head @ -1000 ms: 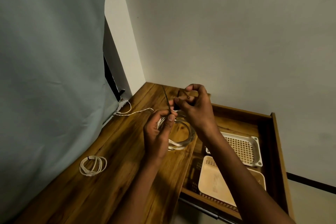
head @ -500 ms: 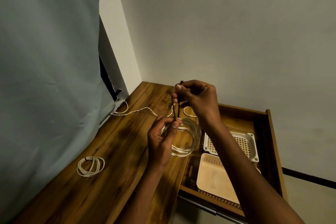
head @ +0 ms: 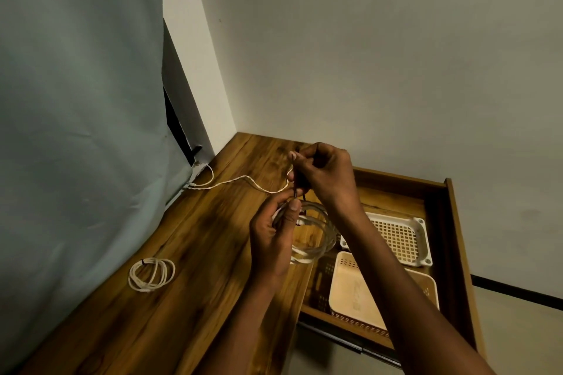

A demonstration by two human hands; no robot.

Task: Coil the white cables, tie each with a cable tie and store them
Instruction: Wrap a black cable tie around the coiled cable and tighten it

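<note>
Right hand (head: 326,173), centre of the frame: fingers (head: 300,158) pressed together, pinching the upper end of a thin black cable tie (head: 296,189). Left hand (head: 274,231) directly below, thumb and fingers closed around the rim of a coiled white cable (head: 316,240), with the tie's lower end meeting the coil at the thumb tip. Coil held above the right edge of the wooden desk (head: 189,253), hanging partly over the open drawer (head: 451,222). Behind the hands, toward the upper left, a loose white cable (head: 237,181) trailing across the desk to the corner by the grey curtain (head: 76,100). At lower left of the frame, well apart from the hands, a second small white coil (head: 151,274) lying flat on the desk, already bound by a dark tie at its upper left. In the drawer at right, a perforated cream tray (head: 402,237) lying beside a cream basket (head: 359,289), the basket nearer the bottom of the frame and partly covered by the right forearm. Plain pale wall (head: 365,55) filling the upper frame.
</note>
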